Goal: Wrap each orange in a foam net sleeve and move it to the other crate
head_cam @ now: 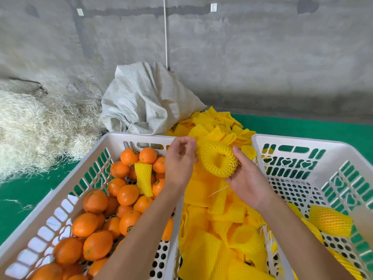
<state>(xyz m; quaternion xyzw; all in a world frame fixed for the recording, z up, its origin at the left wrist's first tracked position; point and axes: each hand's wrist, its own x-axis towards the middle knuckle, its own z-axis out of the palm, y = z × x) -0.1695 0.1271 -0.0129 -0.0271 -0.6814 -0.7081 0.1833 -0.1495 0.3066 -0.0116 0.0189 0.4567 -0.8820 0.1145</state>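
Down at the bottom edge, both forearms enter cut off, so no more of the person shows. The left crate [60, 201] runs out of view at its near corner; about two dozen bare oranges [94, 201] are visible in it, some half buried, and one flat foam sleeve [143, 178] lies on top of them. The right crate [298, 141] is also clipped at the bottom and right; it holds one plump netted piece [331, 221], seemingly a wrapped orange, though no fruit shows through, and at least two flat sleeves along its near floor.

Between the crates a heap of yellow sleeves [214, 235] is piled too thickly to count. Above it the right hand [246, 184] cradles a netted ball [219, 161] on curled fingertips, thumb against its far side. Its mouth gapes, and the hollow looks yellow, so whether an orange sits inside is hard to tell. The left hand [179, 160] pinches the net's left edge between thumb and bent fingers.

Farther back lie one crumpled white woven sack [145, 98], a straw pile [36, 130] cropped at the left, green matting, and a concrete wall.
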